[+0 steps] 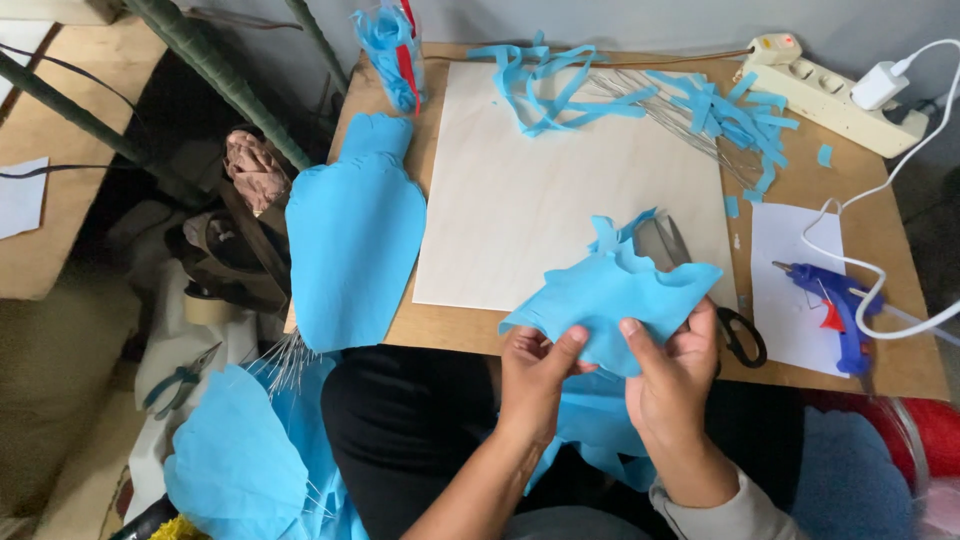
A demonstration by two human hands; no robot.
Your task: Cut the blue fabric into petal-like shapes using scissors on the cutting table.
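Wooden surface (640, 340) carries pale board (560, 190); at six o'clock, left hand (535, 365) and right hand (675, 365) each pinch blue paper piece (610, 295) in a clenched grip.

A pale board (560, 180) lies flat on the brown table (890, 360). Scissors (735, 330) sit at its 4 o'clock corner. A blue glue gun (835, 305) rests on white paper (790, 290) at 3 o'clock. Blue paper strips (720, 110) and a white power strip (835, 95) lie toward 1 o'clock. A big blue petal (355, 245) hangs at 9 o'clock.
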